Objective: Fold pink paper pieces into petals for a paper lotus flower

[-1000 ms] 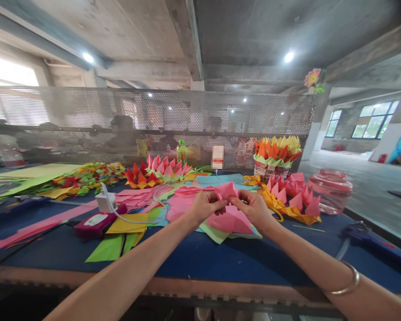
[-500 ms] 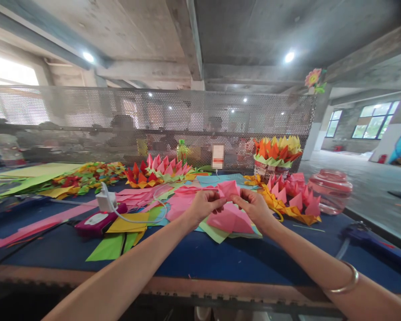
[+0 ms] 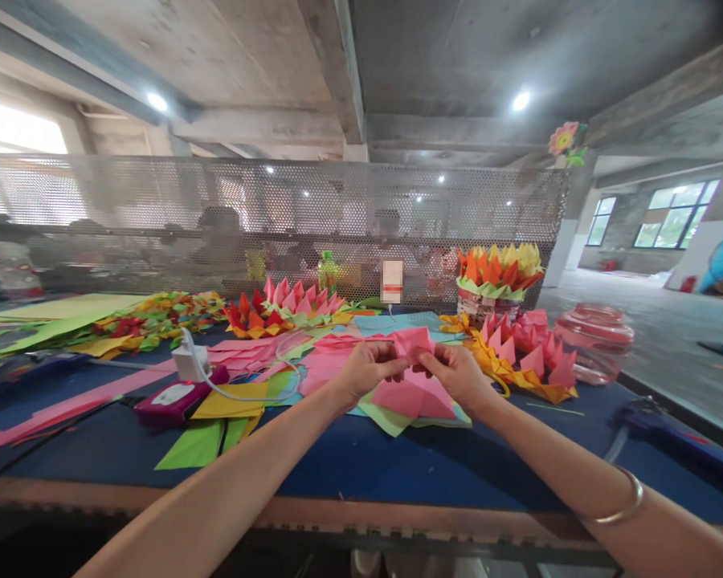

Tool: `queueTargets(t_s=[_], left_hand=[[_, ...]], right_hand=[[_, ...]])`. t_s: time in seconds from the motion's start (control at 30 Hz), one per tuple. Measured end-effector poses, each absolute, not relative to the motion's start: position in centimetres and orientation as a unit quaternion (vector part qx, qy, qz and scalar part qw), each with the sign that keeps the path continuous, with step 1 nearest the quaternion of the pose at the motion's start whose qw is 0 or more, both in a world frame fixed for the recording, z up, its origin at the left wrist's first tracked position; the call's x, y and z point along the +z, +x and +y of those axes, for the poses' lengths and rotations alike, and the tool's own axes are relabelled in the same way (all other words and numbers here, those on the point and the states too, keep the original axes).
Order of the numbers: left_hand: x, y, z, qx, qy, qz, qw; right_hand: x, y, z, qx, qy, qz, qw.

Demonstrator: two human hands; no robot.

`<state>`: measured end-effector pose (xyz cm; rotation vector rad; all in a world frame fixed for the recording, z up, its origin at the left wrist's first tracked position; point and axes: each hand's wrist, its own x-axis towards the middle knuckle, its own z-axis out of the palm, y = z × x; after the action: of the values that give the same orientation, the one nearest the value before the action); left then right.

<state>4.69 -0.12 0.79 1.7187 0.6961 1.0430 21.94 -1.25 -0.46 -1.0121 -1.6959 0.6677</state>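
A small folded piece of pink paper (image 3: 414,342) is held up between both hands, above the middle of the table. My left hand (image 3: 370,371) pinches its left side, thumb in front. My right hand (image 3: 455,371) grips the lower right part, thumb and fingers pressed together. Below them lie pink sheets (image 3: 415,392) on top of a light green sheet (image 3: 387,419) and some blue ones. To the right stand pink paper petals (image 3: 533,353) along a yellow-orange paper base (image 3: 542,384).
A purple power socket (image 3: 172,401) with a white plug (image 3: 189,359) and cable sits at left. A glue gun (image 3: 680,437) and a clear pink jar (image 3: 596,341) are at right. Behind are paper flowers (image 3: 304,299), a flower-topped basket (image 3: 488,305) and a mesh screen (image 3: 313,201).
The right thumb and fingers have shifted slightly on the pink paper, and its top edge looks flatter. The left hand has hardly moved.
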Motion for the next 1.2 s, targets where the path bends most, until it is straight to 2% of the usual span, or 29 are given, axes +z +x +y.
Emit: queueTargets(t_s=[0.27,0.9,1.2], left_hand=[[-0.2,4.5,0.9,0.431,0.695,0.343,0.463],[-0.4,4.6,1.4,0.433,0.693,0.365,0.447],[-0.1,4.4,1.3,0.438,0.679,0.381,0.449]], right_hand=[[-0.5,22.0,-0.9,0.244,-0.445,-0.717,0.478],[-0.7,22.5,-0.4,0.215,-0.452,-0.719,0.482],[0.3,22.2,-1.4,0.334,-0.399,-0.635,0.571]])
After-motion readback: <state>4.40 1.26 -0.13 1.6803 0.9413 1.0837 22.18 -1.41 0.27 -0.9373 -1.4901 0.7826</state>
